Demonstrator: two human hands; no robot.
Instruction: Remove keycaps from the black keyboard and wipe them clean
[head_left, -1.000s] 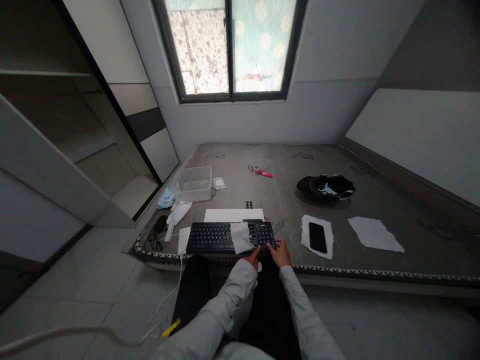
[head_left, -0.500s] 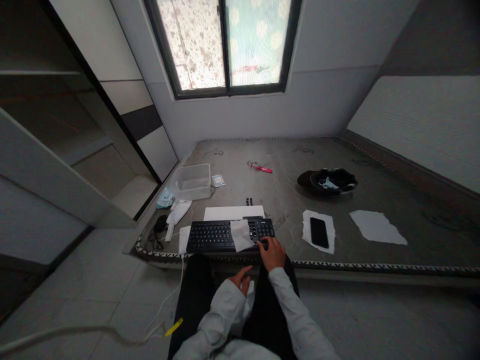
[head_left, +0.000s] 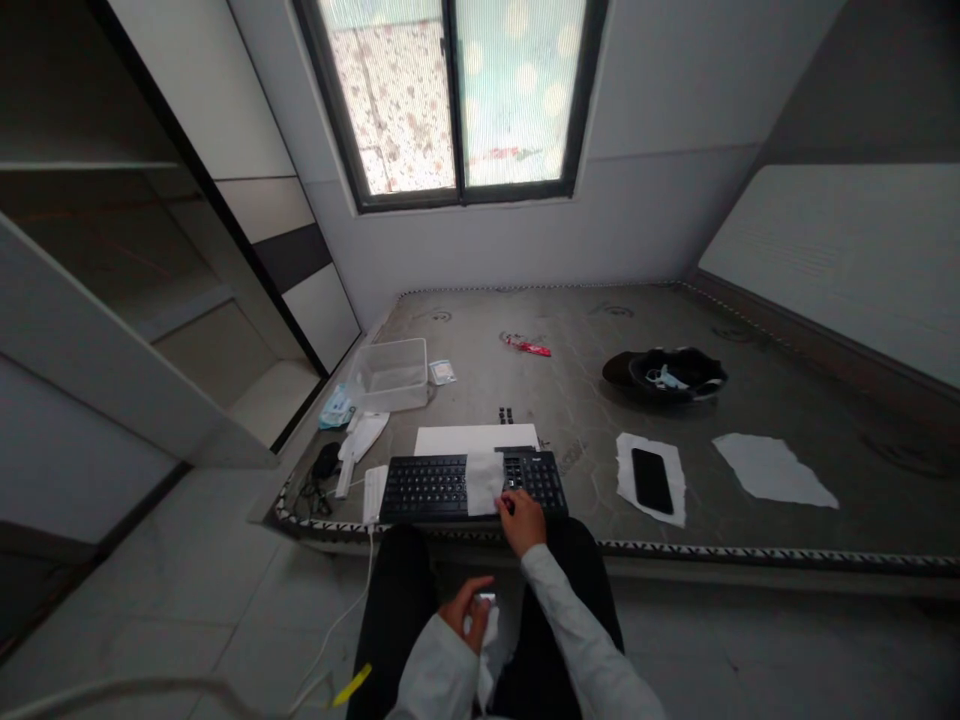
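Right hand (head_left: 520,516): fingers loose on keyboard (head_left: 450,486) edge, beside wipe (head_left: 484,481).
Left hand (head_left: 466,612): grasping white cloth (head_left: 486,632).
Risk: wipe may snag loosened keys.

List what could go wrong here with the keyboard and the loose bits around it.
1. The keyboard lies at the mattress edge; pressure from the right hand on its near side might tip it off.
2. The white wipe draped over the keys could slide off.
3. The small black pieces lying loose beyond the white sheet may get lost. The left hand holds a small white item over the lap.
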